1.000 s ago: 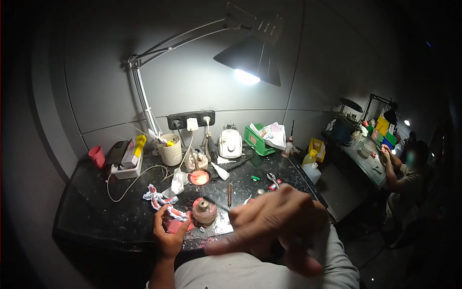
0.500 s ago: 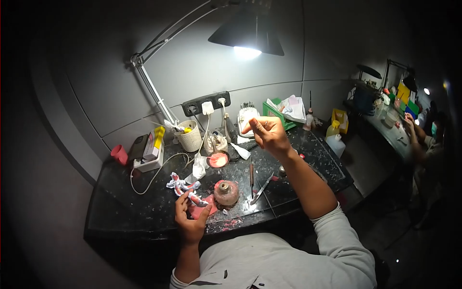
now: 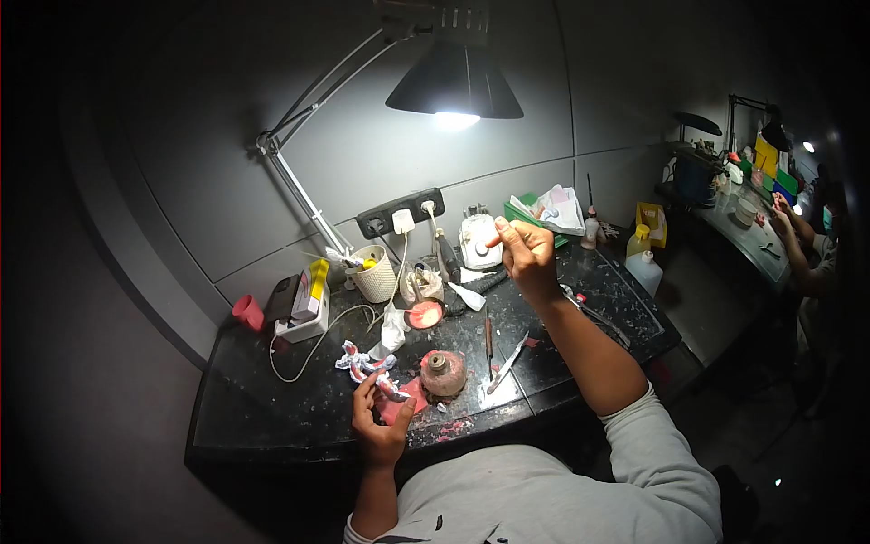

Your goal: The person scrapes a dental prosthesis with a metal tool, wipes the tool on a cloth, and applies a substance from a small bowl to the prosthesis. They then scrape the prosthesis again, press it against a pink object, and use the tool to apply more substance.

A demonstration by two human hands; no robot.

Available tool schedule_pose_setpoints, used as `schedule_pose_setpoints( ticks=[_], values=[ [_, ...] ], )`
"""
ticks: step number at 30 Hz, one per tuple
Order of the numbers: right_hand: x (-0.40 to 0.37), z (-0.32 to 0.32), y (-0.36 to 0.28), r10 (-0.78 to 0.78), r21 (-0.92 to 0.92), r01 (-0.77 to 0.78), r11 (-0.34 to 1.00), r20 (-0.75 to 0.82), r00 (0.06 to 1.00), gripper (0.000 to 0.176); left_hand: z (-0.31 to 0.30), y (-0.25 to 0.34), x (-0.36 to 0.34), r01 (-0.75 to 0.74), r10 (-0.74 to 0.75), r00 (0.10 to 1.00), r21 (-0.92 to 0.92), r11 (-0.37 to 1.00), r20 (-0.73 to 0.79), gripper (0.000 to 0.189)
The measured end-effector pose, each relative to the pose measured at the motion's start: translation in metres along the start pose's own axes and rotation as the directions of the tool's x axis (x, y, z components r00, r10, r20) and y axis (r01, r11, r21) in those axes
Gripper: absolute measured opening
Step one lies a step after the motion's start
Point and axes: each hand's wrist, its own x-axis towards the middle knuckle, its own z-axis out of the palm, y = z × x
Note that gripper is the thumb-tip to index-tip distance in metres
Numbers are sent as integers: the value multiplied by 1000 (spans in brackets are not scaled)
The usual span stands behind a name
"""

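Note:
My left hand (image 3: 379, 433) is low at the front edge of the bench, with thumb and fingers closed around a curved white-and-pink piece (image 3: 390, 388). Just beneath it is a pink wax-like sheet (image 3: 412, 399). A crumpled white-and-red piece (image 3: 358, 358) rests beyond the fingertips. Raised above the bench, my right hand (image 3: 529, 257) is closed in a pinch; whatever it may hold is too small to see. A round, pink-stained burner (image 3: 443, 374) stands right of my left hand. Beside it lie a brown-handled tool (image 3: 489, 349) and a knife (image 3: 509, 363).
A dark bowl of pink material (image 3: 424, 315) sits behind the burner. Further back are a woven cup (image 3: 374, 276), a power strip (image 3: 399, 213) and a green box (image 3: 535, 213). A lamp (image 3: 458, 82) hangs overhead. At the right, another person (image 3: 816, 258) works at a second bench.
The view has shifted, so the bench and its contents appear lower and further right. My left hand keeps its hold beside the burner. My right hand stays raised and pinched.

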Motion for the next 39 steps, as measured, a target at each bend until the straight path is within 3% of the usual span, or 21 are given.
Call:
schedule_pose_setpoints(
  ticks=[19, 30, 33, 35, 37, 39],
  values=[
    [-5, 3, 3, -1, -14, 1, 1000, -3, 1000, 34, -2, 4, 0, 6, -5, 1000, 46, 999, -17, 62],
    [0, -3, 16, 11, 120, -12, 993, 12, 1000, 38, -1, 7, -1, 13, -13, 1000, 63, 998, 5, 62],
    [-3, -2, 7, 26, 202, -26, 979, 3, 1000, 42, 0, 9, -3, -44, 49, 996, 75, 996, -72, 61],
    [-2, -4, 5, -72, 246, 73, 967, -14, 997, 43, -1, 8, -3, -77, 85, 994, 126, 989, -64, 61],
    [-1, -6, 5, -27, 298, 24, 954, 5, 1000, 42, 0, 10, -2, -74, 82, 995, 115, 991, -65, 61],
    [-1, -8, 6, 33, 280, -70, 957, 135, 990, 42, 0, 13, 0, -71, 78, 995, 103, 992, -65, 62]
  ],
)
